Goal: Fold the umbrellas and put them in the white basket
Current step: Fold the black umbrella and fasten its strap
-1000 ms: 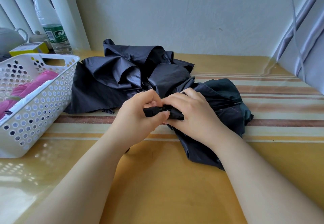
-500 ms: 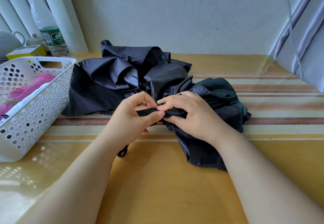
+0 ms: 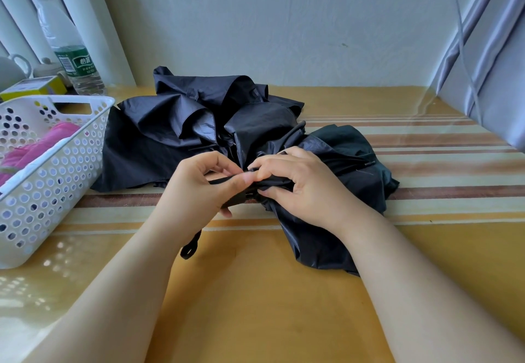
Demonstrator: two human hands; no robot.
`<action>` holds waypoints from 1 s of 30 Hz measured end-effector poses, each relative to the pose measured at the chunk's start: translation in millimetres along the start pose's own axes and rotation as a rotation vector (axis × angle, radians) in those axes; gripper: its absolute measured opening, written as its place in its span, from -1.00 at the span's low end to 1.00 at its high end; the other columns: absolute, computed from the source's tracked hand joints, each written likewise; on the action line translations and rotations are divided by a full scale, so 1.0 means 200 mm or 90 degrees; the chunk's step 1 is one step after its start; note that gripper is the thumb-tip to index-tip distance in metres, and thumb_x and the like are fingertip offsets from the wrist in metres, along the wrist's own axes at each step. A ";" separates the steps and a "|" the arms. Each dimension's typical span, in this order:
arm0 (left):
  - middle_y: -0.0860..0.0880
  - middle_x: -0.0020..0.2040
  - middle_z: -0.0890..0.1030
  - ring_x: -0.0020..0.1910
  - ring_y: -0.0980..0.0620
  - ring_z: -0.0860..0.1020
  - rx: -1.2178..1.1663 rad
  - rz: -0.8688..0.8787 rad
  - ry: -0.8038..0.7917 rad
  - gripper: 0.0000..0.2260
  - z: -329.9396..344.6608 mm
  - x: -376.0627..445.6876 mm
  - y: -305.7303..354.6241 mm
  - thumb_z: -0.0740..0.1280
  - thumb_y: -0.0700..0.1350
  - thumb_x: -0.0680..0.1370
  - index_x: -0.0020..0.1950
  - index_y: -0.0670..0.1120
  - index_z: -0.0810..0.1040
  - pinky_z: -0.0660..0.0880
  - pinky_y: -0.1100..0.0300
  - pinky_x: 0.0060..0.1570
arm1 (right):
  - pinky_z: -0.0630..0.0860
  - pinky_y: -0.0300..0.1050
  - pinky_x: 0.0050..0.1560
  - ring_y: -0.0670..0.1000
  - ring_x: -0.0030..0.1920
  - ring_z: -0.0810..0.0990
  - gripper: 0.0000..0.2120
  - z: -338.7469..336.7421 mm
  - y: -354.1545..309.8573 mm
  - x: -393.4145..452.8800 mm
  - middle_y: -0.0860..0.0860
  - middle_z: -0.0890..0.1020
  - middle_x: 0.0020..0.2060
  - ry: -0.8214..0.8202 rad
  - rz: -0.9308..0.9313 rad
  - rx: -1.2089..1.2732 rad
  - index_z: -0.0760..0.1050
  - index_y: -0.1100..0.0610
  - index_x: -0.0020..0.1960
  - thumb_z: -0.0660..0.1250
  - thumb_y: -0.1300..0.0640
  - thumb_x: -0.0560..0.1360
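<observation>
Two hands: both at work on one crumpled black fabric umbrella point(image 3: 326, 192), right of centre on the yellow striped table point(image 3: 255, 291).
Left hand point(image 3: 199, 189): fingers curled, thumb and forefinger pinching a narrow black closing strap point(image 3: 224, 181) drawn out to the left from the bundle.
Right hand point(image 3: 298, 183): fingers curled over the gathered neck of the canopy, pinching the cloth where the strap begins, so the two thumbs nearly touch.
Wrist loop point(image 3: 189, 249): a small black cord loop shows below the left forearm, lying on the table (the handle itself is hidden under the hand).
Second umbrella: another loose black fabric umbrella point(image 3: 176, 124) lies spread behind and to the left, one edge just beside the basket.
White perforated plastic basket point(image 3: 59, 169): at the left edge of the table, with a rolled pink fabric umbrella point(image 3: 37, 149) already inside.
Far left: a clear plastic water bottle with green label point(image 3: 76, 61) stands by the curtains.
Step in hand: by my reckoning, cinching the near umbrella, with the canopy bunched but far from tidy.
Next move: probably the strap must go round the gathered cloth and fasten, which calls for the right hand to keep the folds squeezed tight; slack fabric on the near side may spill out.
</observation>
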State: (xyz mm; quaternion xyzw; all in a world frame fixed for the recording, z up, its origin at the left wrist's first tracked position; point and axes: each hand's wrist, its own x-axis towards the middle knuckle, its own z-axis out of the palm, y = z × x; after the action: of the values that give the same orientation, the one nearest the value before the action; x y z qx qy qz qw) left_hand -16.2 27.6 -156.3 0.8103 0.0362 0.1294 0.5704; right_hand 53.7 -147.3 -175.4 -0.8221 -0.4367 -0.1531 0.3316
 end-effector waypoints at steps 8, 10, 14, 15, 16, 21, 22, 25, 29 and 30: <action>-0.12 -0.32 0.61 -0.48 -0.04 0.58 0.017 -0.031 0.052 -0.79 0.01 0.01 0.01 0.30 -0.11 0.59 -0.19 -0.18 0.57 0.59 -0.05 -0.38 | 0.46 0.05 0.06 0.10 -0.09 0.50 -0.80 0.00 -0.01 0.00 -0.17 0.65 0.06 0.010 0.014 0.028 0.64 0.04 0.04 0.37 0.12 0.43; -0.10 -0.34 0.61 -0.49 -0.09 0.58 0.043 -0.023 0.059 -0.78 0.00 0.00 0.01 0.30 -0.09 0.59 -0.19 -0.18 0.56 0.57 -0.17 -0.31 | 0.47 0.07 0.04 0.11 -0.10 0.50 -0.80 0.00 0.00 0.01 -0.16 0.65 0.05 0.013 0.013 0.032 0.65 0.03 0.04 0.38 0.13 0.43; -0.13 -0.30 0.59 -0.46 -0.09 0.60 0.064 -0.049 0.068 -0.75 0.01 0.01 0.00 0.27 -0.05 0.60 -0.16 -0.20 0.53 0.57 -0.26 -0.26 | 0.47 0.10 0.00 0.12 -0.13 0.48 -0.81 0.01 0.00 0.00 -0.15 0.66 0.03 0.013 0.001 0.019 0.65 0.04 0.01 0.38 0.12 0.42; -0.14 -0.28 0.59 -0.45 -0.08 0.60 0.069 -0.057 0.070 -0.75 0.02 0.01 0.00 0.25 -0.05 0.61 -0.15 -0.20 0.52 0.58 -0.24 -0.27 | 0.47 0.09 0.00 0.11 -0.14 0.48 -0.81 0.02 0.00 0.00 -0.14 0.66 0.03 0.012 -0.001 0.012 0.65 0.04 0.01 0.39 0.12 0.41; -0.14 -0.27 0.58 -0.45 -0.06 0.59 0.073 -0.067 0.073 -0.75 0.03 0.01 0.00 0.25 -0.04 0.61 -0.14 -0.20 0.52 0.60 -0.20 -0.29 | 0.47 0.10 0.01 0.10 -0.13 0.47 -0.81 0.02 0.00 0.00 -0.14 0.66 0.04 0.011 -0.001 0.005 0.65 0.03 0.02 0.39 0.12 0.41; -0.19 -0.22 0.56 -0.43 -0.08 0.59 0.078 -0.095 0.075 -0.75 0.05 0.02 -0.02 0.23 -0.04 0.62 -0.13 -0.18 0.51 0.61 -0.18 -0.31 | 0.35 0.02 0.22 0.08 0.05 0.45 -0.79 0.00 -0.01 0.00 -0.21 0.61 0.14 -0.041 0.040 0.016 0.63 -0.02 0.06 0.46 0.07 0.42; -0.21 -0.21 0.57 -0.43 -0.09 0.59 0.076 -0.095 0.076 -0.75 0.05 0.03 -0.02 0.23 -0.03 0.62 -0.14 -0.18 0.52 0.60 -0.18 -0.32 | 0.28 -0.08 0.26 0.05 0.11 0.43 -0.78 -0.01 -0.02 0.00 -0.27 0.58 0.15 -0.056 0.064 0.030 0.62 -0.05 0.06 0.47 0.01 0.42; -0.23 -0.20 0.58 -0.43 -0.10 0.59 0.071 -0.093 0.074 -0.74 0.04 0.03 -0.02 0.24 -0.03 0.62 -0.13 -0.19 0.52 0.61 -0.16 -0.33 | 0.21 -0.27 0.25 -0.12 0.12 0.38 -0.73 -0.01 -0.04 0.00 -0.41 0.53 0.08 -0.045 0.091 0.063 0.63 -0.10 0.02 0.36 -0.18 0.40; -0.24 -0.18 0.58 -0.49 -0.03 0.58 0.081 -0.087 0.071 -0.74 0.04 0.02 -0.02 0.25 -0.02 0.61 -0.14 -0.18 0.52 0.61 -0.06 -0.38 | 0.31 -0.09 0.25 -0.14 0.04 0.40 -0.86 0.00 -0.04 0.01 -0.45 0.52 -0.05 -0.031 0.116 0.084 0.65 -0.06 0.01 0.44 0.02 0.45; -0.23 -0.18 0.58 -0.51 -0.01 0.57 0.084 -0.081 0.073 -0.75 0.04 0.02 -0.02 0.25 -0.02 0.61 -0.15 -0.17 0.52 0.60 -0.01 -0.41 | 0.32 -0.07 0.25 -0.11 0.06 0.41 -0.86 0.00 -0.04 0.01 -0.38 0.55 -0.02 -0.035 0.127 0.089 0.64 -0.09 0.01 0.44 0.02 0.45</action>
State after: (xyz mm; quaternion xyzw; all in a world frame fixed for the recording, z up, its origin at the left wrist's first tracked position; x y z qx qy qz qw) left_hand -9.8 21.9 -161.0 0.8335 0.1287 0.1368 0.5197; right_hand 47.2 -143.5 -170.9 -0.8400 -0.3715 -0.0662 0.3899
